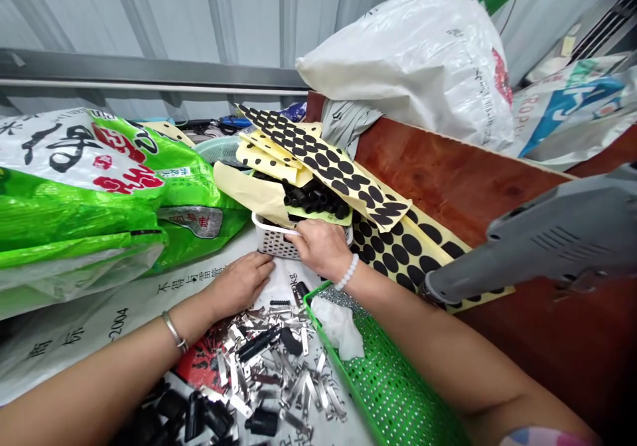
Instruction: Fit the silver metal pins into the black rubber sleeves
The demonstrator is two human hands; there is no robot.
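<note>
White perforated plastic: the small basket [275, 240] stands just ahead of my hands. My right hand [321, 243] grips its near rim, fingers over the edge. My left hand [243, 280] lies palm down, fingers extended, just beside the basket's near left corner; touching or not, I cannot tell. Black tubes [318, 199] sit beyond my right knuckles. Loose metal strips [311, 387] scatter nearer me.
</note>
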